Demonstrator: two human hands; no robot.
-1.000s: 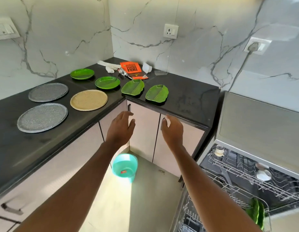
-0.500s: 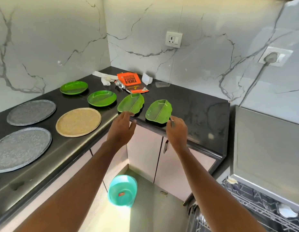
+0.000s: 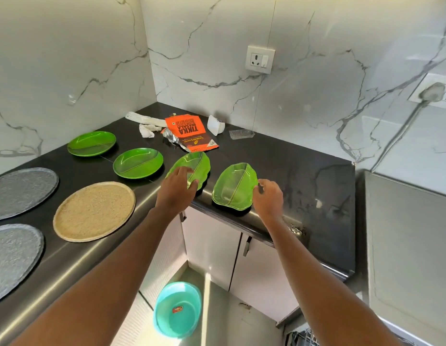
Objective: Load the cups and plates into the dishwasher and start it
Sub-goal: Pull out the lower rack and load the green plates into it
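Head, left hand (image 3: pixel 177 193) on plate (image 3: pixel 200 161), right hand (image 3: pixel 268 199) at leaf dish (image 3: pixel 234 189)

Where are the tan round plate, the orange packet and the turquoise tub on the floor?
tan round plate (image 3: pixel 94 212): head view, centre of its grainy face.
orange packet (image 3: pixel 185 127): head view, its printed orange front.
turquoise tub (image 3: pixel 182 320): head view, its inner bottom.

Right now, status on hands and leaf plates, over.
Left hand flat on left leaf plate, fingers straight. Right hand curled at rim of right leaf plate, grip unclear. Both flat on counter; orange packet behind.
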